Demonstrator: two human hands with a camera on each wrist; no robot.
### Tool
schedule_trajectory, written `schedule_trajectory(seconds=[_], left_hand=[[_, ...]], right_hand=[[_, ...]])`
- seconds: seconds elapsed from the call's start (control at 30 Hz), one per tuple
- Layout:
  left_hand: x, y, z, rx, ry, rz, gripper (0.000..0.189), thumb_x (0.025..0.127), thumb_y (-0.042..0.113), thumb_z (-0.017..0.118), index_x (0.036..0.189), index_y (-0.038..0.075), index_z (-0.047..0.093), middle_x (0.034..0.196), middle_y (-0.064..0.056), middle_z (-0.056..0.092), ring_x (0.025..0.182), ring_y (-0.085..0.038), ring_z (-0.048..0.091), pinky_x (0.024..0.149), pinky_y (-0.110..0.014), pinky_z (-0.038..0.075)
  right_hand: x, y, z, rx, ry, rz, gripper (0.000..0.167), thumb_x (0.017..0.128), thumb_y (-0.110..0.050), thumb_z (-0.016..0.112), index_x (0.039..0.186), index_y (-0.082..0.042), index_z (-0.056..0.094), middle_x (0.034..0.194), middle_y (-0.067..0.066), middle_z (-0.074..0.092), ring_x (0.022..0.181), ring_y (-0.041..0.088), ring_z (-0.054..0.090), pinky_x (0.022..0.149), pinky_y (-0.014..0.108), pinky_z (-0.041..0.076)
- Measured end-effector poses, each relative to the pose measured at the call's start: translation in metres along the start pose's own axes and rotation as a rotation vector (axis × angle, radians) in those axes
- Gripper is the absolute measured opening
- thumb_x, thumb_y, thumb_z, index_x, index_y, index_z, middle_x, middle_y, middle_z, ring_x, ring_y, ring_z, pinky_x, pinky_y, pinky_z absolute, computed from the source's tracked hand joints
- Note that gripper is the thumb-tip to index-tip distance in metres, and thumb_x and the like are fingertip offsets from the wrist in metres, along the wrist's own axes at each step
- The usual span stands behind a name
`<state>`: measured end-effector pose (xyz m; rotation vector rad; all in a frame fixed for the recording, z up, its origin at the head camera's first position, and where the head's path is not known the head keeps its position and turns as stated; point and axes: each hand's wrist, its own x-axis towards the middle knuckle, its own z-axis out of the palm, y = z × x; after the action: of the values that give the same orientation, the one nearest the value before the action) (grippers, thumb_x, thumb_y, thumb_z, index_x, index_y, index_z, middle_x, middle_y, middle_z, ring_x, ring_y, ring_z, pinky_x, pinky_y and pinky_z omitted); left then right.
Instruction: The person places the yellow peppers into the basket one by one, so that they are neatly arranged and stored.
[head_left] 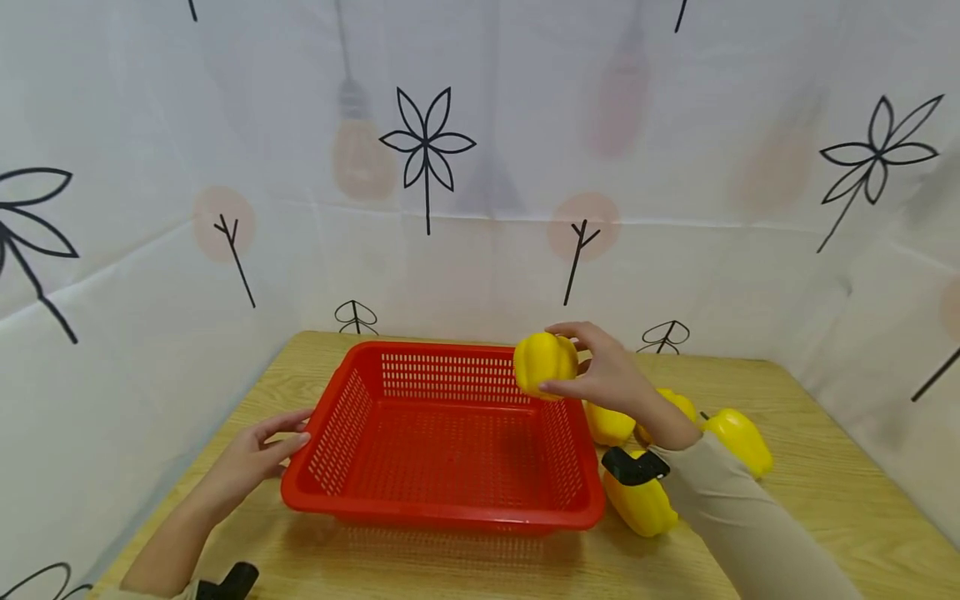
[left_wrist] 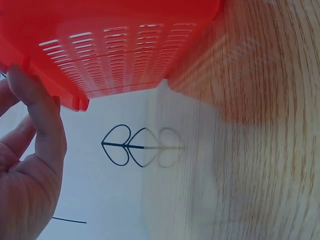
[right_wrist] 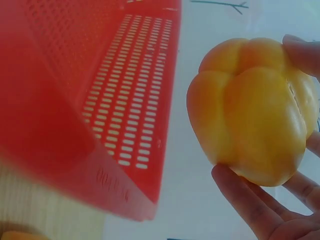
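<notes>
The right hand [head_left: 600, 367] has hold of a yellow pepper [head_left: 545, 365]. Its thumb and fingers are spread apart just enough to go round the pepper, and the tips press on its sides. The pepper is up in the air, by the far right corner of the red basket [head_left: 442, 512]. In the right wrist view there is a gap between the pepper and the basket. The pepper is fat, shiny and bumpy, with deep folds down its sides.

The left hand [head_left: 251, 454] holds the left edge of the basket. Its fingers are bent a little, with a gap between the thumb and the first finger, and the tips touch the rim.

The basket sits on the wooden worktop [head_left: 810, 533]. It has a wide, smooth rim, and rows of little slots run along its walls.

Four more yellow peppers [head_left: 738, 442] lie on the worktop to the right of the basket. One is close to the near right corner, and one is just beside the right wall. Another is partly behind the right arm. The last one is farthest right and has a dark stem.

The person wears pale sleeves [head_left: 742, 508], and there is a black thing [head_left: 636, 467] on each wrist. Behind the worktop hangs a white cloth [head_left: 495, 275] with black flowers and twigs drawn on it.
</notes>
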<state>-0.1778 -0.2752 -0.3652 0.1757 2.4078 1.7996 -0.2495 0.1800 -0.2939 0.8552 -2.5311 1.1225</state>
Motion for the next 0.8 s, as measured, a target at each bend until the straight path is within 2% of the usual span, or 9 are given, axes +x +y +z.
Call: schedule_trajectory(seconds=[0.27,0.5,0.8], left_hand=[[0.000,-0.001,0.000,0.001,0.005,-0.009,0.059,0.093,0.026,0.058,0.141,0.000,0.035,0.131,-0.024,0.039,0.096,-0.020,0.062,0.072,-0.040,0.054],[0.002,-0.002,0.000,0.000,0.002,-0.009,0.059,0.093,0.027,0.058,0.141,0.000,0.036,0.130,-0.024,0.040,0.096,-0.021,0.062,0.072,-0.040,0.054],[0.002,-0.002,-0.001,-0.013,0.003,-0.001,0.059,0.093,0.026,0.058,0.141,-0.001,0.035,0.129,-0.024,0.040,0.094,-0.020,0.063,0.072,-0.040,0.055]], right_hand=[[0.014,-0.011,0.015,0.013,-0.026,0.001,0.067,0.069,-0.023,0.083,0.125,-0.005,0.052,0.121,0.013,0.051,0.100,0.032,0.050,0.071,0.034,0.053],[0.027,-0.021,0.031,0.038,-0.039,-0.038,0.066,0.068,-0.020,0.084,0.124,-0.006,0.053,0.118,0.011,0.052,0.097,0.029,0.051,0.069,0.031,0.054],[0.045,-0.029,0.056,0.069,-0.063,-0.054,0.064,0.070,-0.022,0.082,0.124,-0.006,0.053,0.122,0.010,0.050,0.100,0.026,0.049,0.070,0.031,0.053]])
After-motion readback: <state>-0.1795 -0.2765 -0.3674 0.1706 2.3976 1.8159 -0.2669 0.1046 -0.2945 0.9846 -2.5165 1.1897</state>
